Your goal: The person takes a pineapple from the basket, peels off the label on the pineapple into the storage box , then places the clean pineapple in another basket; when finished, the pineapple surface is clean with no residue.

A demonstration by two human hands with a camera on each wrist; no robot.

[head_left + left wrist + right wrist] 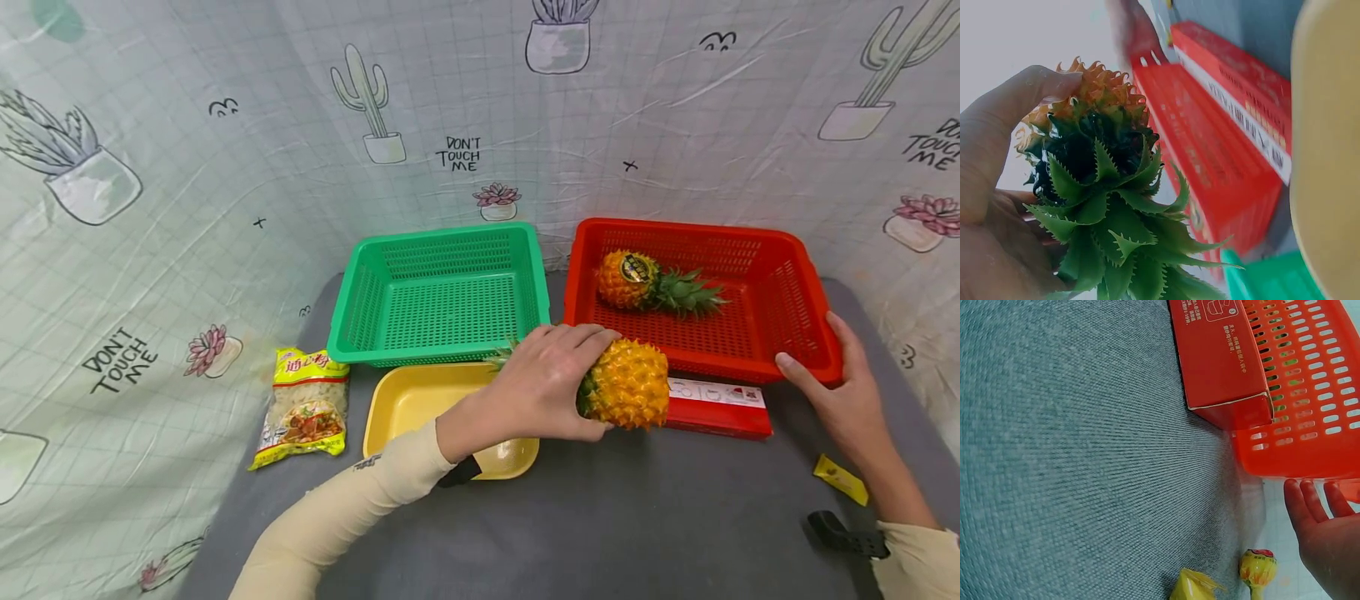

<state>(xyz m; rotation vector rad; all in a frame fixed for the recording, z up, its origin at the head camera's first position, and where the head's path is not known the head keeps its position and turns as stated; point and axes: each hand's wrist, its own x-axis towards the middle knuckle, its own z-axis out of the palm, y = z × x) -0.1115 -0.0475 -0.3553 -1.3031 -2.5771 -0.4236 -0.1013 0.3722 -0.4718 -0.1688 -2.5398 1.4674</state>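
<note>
Pineapple (628,383): gripped at the crown end by the left hand (543,385), fingers curled round it, carried just above the worktop (600,517) before the red basket (817,350). Right hand (847,392): fingers straight, apparently steadying the basket's corner. Second pineapple (630,279) lies inside.

The pineapple (626,383) in hand is orange-yellow and knobbly, lying on its side just above the grey mat, its spiky green crown (1125,219) pointing left. It sits right in front of the red basket (813,350), a slotted plastic tub standing upright on the mat, touching the red box.
</note>
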